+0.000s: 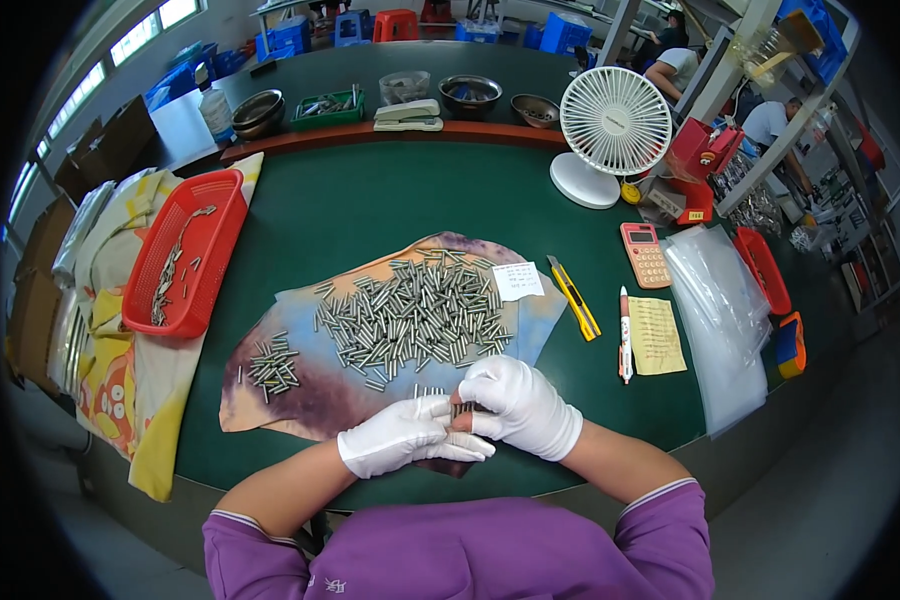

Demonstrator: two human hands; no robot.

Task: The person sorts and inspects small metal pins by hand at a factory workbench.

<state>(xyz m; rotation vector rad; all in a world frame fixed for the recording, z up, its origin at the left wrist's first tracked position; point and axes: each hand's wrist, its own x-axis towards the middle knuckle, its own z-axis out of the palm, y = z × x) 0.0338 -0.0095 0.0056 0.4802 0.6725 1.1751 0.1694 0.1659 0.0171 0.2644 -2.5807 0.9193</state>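
Observation:
Both my hands wear white gloves with some fingertips bare, and they meet at the near edge of a tie-dyed cloth (300, 400). My right hand (523, 405) is closed, its thumb and fingers pinching a few short metal pins (463, 409). Against these same pins, my left hand (395, 438) is closed from the other side, its lower fingers reaching under the right hand. A short row of pins (428, 391) shows just beyond the left fingers. Past the hands lies a large heap of metal pins (415, 310), and a smaller pile (273, 367) lies to the left.
A red basket (228, 235) with some metal pieces stands left. To the right are a yellow box cutter (575, 298), a pen (625, 335), a yellow note (657, 337), a pink calculator (646, 256) and plastic bags (715, 330). A white fan (615, 125) stands far right.

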